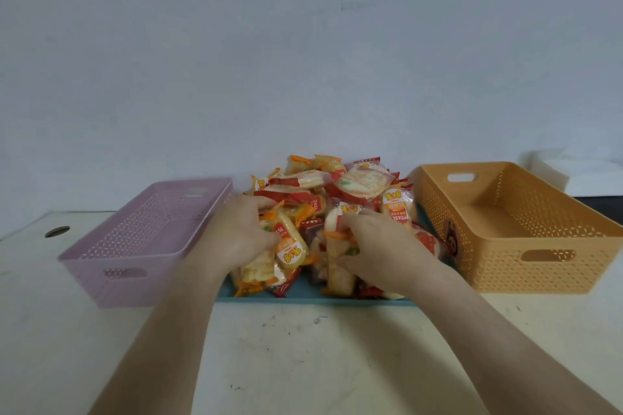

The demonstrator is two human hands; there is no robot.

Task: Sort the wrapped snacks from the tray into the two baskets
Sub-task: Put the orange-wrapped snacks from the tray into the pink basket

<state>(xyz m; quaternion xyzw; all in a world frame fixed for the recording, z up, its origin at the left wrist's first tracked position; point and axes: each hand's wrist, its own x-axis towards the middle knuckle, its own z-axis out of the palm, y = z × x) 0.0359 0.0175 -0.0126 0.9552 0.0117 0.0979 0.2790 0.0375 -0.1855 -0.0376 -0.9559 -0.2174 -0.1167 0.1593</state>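
Pink basket [135,239] left, orange basket [526,229] right, snack pile [337,192] between

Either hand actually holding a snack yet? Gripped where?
Both hands are in the snack pile. The left hand closes on a yellow packet at its far end; the right hand pinches another packet's edge. Neither looks lifted.

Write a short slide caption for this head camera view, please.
Both hands, left hand and right hand, dig into snacks on the tray, between two baskets.
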